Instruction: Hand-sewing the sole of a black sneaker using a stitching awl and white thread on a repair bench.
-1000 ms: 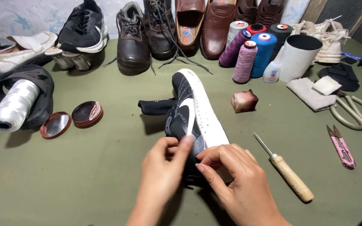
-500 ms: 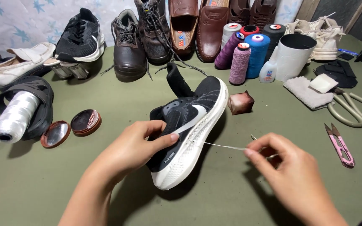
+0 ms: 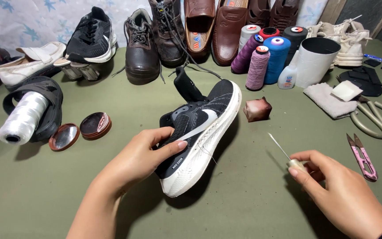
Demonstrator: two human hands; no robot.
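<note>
The sneaker (image 3: 200, 128) is black with a white sole and a white swoosh-shaped mark. The table (image 3: 253, 212) is olive green. The thread spools (image 3: 266, 55) are purple, blue, red and black (one mauve). The snips (image 3: 362, 155) are pink, and the backdrop (image 3: 32, 17) is pale with blue stars.

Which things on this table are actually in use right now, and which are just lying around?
In use: black sneaker held by the left hand; awl in the right hand.

Lying about: thread cones, white spool, pink snips, scissors, polish tin, row of shoes.
</note>
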